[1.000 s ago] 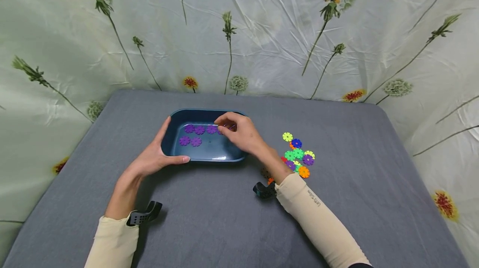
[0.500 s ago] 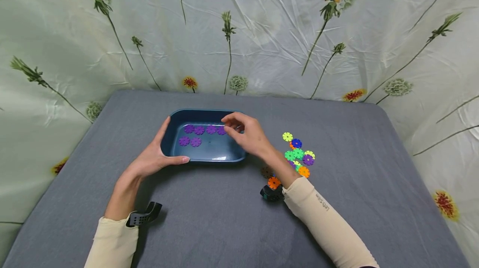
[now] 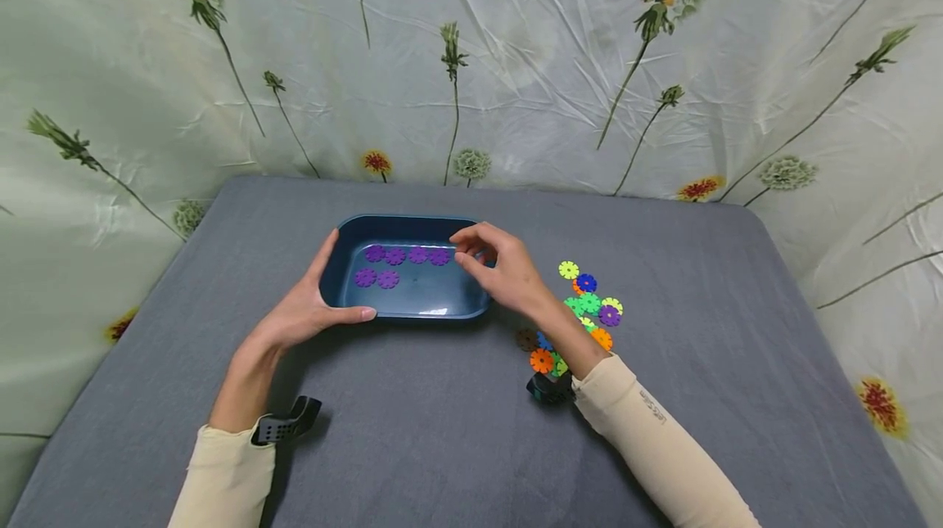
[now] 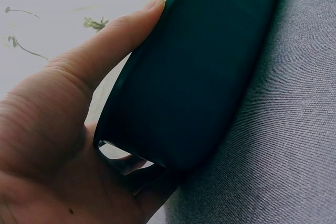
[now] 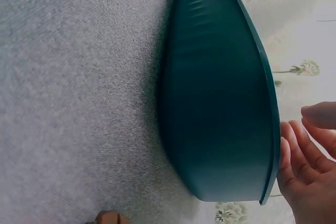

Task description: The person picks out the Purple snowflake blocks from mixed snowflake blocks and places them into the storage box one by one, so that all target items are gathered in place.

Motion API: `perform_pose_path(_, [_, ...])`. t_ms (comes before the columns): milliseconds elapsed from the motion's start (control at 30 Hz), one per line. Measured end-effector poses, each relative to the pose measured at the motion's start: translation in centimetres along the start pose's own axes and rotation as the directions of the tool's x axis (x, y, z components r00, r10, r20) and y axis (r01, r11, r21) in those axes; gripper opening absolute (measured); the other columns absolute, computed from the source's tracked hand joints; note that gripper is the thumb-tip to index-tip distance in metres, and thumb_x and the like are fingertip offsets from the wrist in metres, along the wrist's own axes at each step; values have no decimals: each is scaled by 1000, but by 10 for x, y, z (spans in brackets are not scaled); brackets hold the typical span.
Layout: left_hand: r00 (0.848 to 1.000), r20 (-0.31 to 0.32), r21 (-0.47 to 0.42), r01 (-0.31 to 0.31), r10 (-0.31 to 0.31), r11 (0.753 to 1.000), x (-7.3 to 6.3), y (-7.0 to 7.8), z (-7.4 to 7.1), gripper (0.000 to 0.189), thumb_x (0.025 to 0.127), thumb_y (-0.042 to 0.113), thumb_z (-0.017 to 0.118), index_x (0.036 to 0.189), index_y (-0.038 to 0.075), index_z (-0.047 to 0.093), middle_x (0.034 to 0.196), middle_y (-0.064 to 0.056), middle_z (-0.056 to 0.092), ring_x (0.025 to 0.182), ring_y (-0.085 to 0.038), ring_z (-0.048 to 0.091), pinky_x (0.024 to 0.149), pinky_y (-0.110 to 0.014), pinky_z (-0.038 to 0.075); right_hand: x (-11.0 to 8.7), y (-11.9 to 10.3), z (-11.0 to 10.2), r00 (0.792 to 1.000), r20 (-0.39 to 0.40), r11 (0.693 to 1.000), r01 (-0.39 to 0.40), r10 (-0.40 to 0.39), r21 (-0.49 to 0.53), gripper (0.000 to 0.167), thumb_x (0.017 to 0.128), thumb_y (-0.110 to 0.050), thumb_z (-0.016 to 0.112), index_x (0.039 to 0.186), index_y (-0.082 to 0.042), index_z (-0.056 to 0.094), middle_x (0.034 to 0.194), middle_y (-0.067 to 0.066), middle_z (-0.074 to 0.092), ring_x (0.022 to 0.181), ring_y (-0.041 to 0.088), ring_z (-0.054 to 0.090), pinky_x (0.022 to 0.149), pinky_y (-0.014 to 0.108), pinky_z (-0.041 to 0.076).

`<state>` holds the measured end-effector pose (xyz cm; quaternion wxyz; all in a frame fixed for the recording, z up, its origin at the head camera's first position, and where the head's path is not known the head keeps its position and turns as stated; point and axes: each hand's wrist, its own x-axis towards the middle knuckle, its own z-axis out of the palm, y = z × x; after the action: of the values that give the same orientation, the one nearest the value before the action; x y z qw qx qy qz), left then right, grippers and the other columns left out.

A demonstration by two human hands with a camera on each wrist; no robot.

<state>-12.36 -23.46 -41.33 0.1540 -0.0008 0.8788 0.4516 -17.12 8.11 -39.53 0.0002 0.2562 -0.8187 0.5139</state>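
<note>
Wide tbl, L hand holding tray, R hand nr opp. rim

Left grip spread wide, right grip loosely curled.

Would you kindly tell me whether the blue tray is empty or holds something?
The tray is partly filled: six purple discs show on its floor, with bare space around them.

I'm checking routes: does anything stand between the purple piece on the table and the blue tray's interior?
Yes: in the head view, the right forearm crosses between the purple piece and the blue tray, whose raised wall also intervenes.
</note>
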Motion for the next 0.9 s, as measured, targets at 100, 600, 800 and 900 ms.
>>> perform_pose_path(100, [1000, 1, -1, 0, 0, 1000, 0, 1, 0, 138, 79, 39, 91, 164, 42, -18, 177, -15, -8, 161, -51, 3, 120, -79, 15, -3, 1, -2, 1000, -23, 1000, -2, 2, 10, 22, 101, -11, 68, 122, -5, 71, 112, 9, 71, 102, 22, 66, 85, 36, 55])
perform_pose_path(600, [1000, -4, -2, 2, -2, 1000, 1, 2, 1, 138, 79, 38, 91, 165, 40, -17, 177, -17, -6, 160, -51, 4, 120, -78, 14, -24, 12, -18, 995, -85, 996, -45, 51, 76, 20, 100, -11, 70, 118, -4, 73, 109, 10, 69, 100, 21, 65, 87, 36, 55])
perform_pose_path(800, [1000, 3, -6, -1, 1, 1000, -1, 1, 0, 137, 79, 39, 90, 164, 42, -17, 177, -16, -7, 161, -51, 3, 119, -79, 15, -32, 17, -24, 992, -89, 994, -81, 87, 72, 20, 101, -15, 70, 118, -5, 73, 109, 7, 69, 100, 19, 64, 87, 32, 54])
perform_pose_path(900, [1000, 5, -12, -3, 3, 1000, -1, 1, 0, 137, 79, 39, 91, 164, 42, -17, 177, -16, -7, 161, -50, 4, 120, -78, 15, -36, 20, -28, 990, -86, 992, -106, 112, 74, 21, 101, -16, 70, 117, -4, 74, 109, 7, 68, 100, 18, 64, 86, 32, 54])
